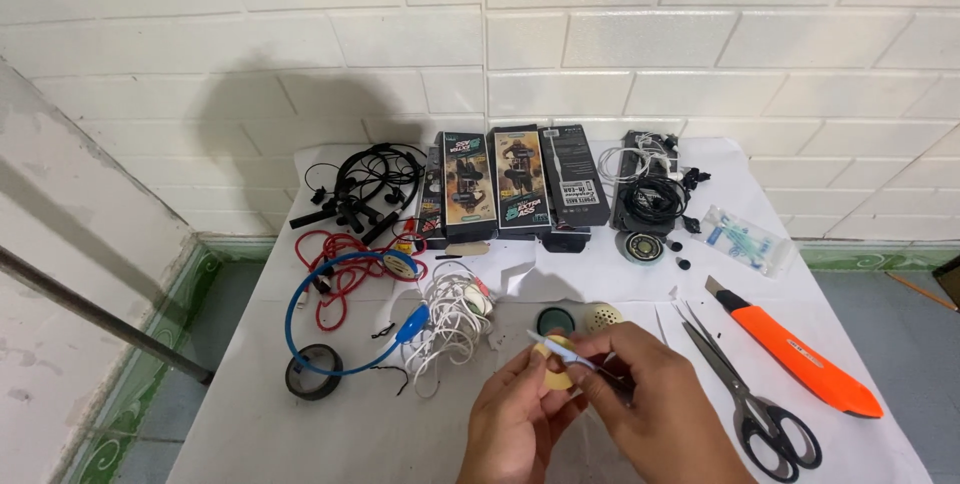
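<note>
My left hand [515, 424] pinches a small cream round part [556, 369] at the near middle of the white-covered table [250, 424]. My right hand [655, 409] holds a thin metal tool [560, 348] whose tip lies across that part. Just behind the hands lie a dark round speaker piece [555, 321] and a cream perforated disc [604, 317]. Left of my hands sits a tangle of white earphone cable [452, 324].
Blue headphones [340, 319], red cable [335, 274], a black tape roll [313, 372] and black cables [365, 189] lie at the left. Boxed earphones [510, 184] stand at the back. Scissors [750, 394], an orange utility knife [800, 354] and a clear packet [745, 241] lie at the right.
</note>
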